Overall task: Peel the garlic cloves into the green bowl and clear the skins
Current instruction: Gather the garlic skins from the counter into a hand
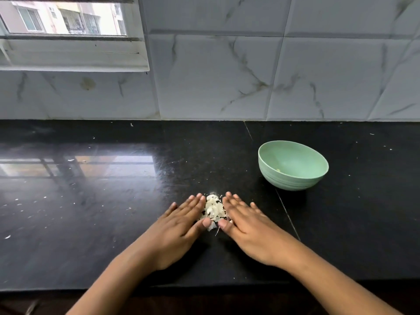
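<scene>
Two flat hands, left hand (181,223) and right hand (247,226), fingers straight, flank one pile of papery white garlic skins (213,210) on the black polished countertop (91,223). One pale green ribbed bowl (293,165) sits beyond the right hand, well apart; its contents mostly hidden.

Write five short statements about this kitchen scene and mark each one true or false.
1. The left hand and right hand lie flat, one on each side of the skins. True.
2. The bowl stands left of the hands. False: it stands to their right, farther back.
3. The right hand holds the bowl. False: they are apart.
4. The counter is black. True.
5. The skins lie in the bowl. False: they are piled on the counter.
</scene>
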Available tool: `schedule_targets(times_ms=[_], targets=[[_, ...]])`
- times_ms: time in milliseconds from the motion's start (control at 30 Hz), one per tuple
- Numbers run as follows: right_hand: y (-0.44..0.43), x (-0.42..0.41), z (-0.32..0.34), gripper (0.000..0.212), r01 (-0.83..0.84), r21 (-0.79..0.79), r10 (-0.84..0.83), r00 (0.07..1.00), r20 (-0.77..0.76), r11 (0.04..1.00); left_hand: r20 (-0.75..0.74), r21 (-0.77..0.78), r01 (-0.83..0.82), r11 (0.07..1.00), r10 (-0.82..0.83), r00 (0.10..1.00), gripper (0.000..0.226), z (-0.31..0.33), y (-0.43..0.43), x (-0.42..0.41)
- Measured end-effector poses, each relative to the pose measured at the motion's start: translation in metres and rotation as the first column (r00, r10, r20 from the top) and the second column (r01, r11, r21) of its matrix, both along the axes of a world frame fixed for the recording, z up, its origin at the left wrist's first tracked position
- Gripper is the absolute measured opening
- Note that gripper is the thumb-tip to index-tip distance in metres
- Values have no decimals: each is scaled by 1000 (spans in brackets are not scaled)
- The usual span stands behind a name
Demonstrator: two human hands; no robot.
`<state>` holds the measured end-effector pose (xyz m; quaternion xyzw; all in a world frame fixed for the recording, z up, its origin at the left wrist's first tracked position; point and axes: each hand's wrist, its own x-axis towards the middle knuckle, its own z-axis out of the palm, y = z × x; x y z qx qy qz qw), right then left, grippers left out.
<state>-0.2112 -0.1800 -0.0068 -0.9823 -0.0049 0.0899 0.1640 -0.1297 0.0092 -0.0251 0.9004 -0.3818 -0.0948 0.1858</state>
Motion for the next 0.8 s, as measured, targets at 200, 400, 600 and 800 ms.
schedule_targets(times_ms=[200,400,600,800], targets=[[12,-41,2,120,129,-121,-132,991,-22,984,196,106,-197,975,174,965,90,-12,23,-37],[30,-9,-1,65,110,-13,-109,992,56,994,162,57,-175,983,164,973,86,-7,-5,-37],[-13,40,16,44,91,261,-162,951,262,961,-116,-408,-343,846,325,939,36,8,11,-23],[10,73,1,50,-251,79,222,937,269,965,-294,-561,-490,667,394,871,36,4,13,-12]])
